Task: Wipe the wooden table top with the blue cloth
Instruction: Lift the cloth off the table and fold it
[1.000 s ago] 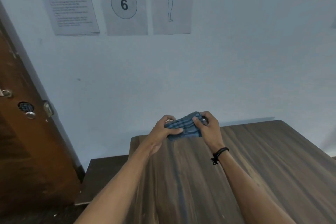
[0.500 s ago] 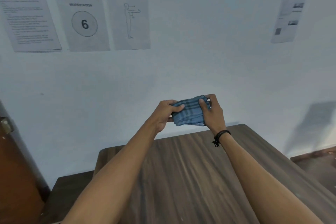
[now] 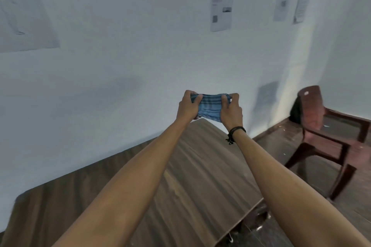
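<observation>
While left hand (image 3: 187, 108) and right hand (image 3: 231, 112) grip one blue cloth (image 3: 209, 106) | one table (image 3: 200, 176) | one chair (image 3: 313, 110)

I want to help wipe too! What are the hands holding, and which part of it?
The blue cloth. The left hand grips its left end and the right hand grips its right end, with the cloth bunched between them.
</observation>
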